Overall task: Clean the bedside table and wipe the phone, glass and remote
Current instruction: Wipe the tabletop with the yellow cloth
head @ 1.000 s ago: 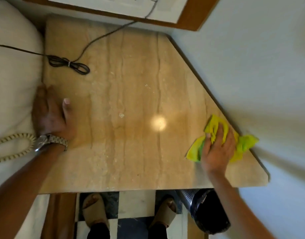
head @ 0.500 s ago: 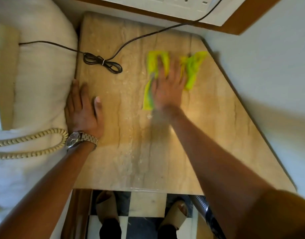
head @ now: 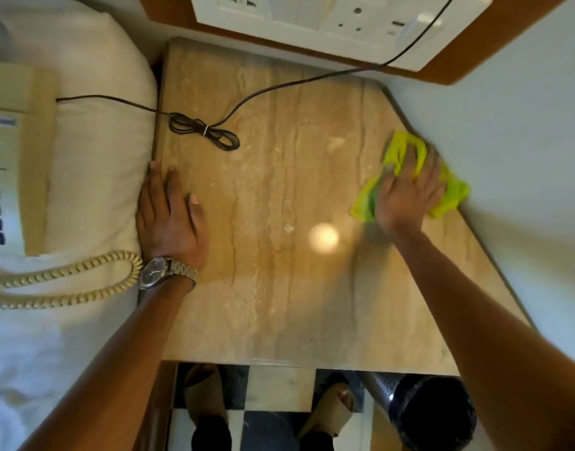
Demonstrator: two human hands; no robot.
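1. Flat-palmed, the right hand (head: 406,193) presses the yellow-green cloth (head: 410,177) onto the bedside table (head: 279,288); fingers spread on top, not curled round it. Motion blur hides detail.
2. Left hand (head: 172,222) lies open and flat at the table's far side from the cloth, holding nothing, against the pillow (head: 94,157).
3. Phone (head: 9,157) sits on the bedding beyond the left hand, its coiled cord (head: 68,281) looping back toward the wristwatch (head: 156,271). Glass and remote are not in view.
4. Risk: the cloth already overhangs the angled edge just beside the right hand, next to the wall (head: 507,157). An outward stroke could drag it off, since only palm pressure keeps it.
5. Risk: a stroke across toward the left hand meets the bundled black cable (head: 205,135); a snag could tug it at the socket panel (head: 338,24).
6. Risk: the near edge below the right forearm drops to the floor, where a dark bin (head: 432,415) and the person's sandals (head: 331,408) stand; crumbs pushed that way likely land there.
7. Open room: the wide bare marble between the two hands, clear apart from a small pale speck (head: 288,228) beside a light reflection.
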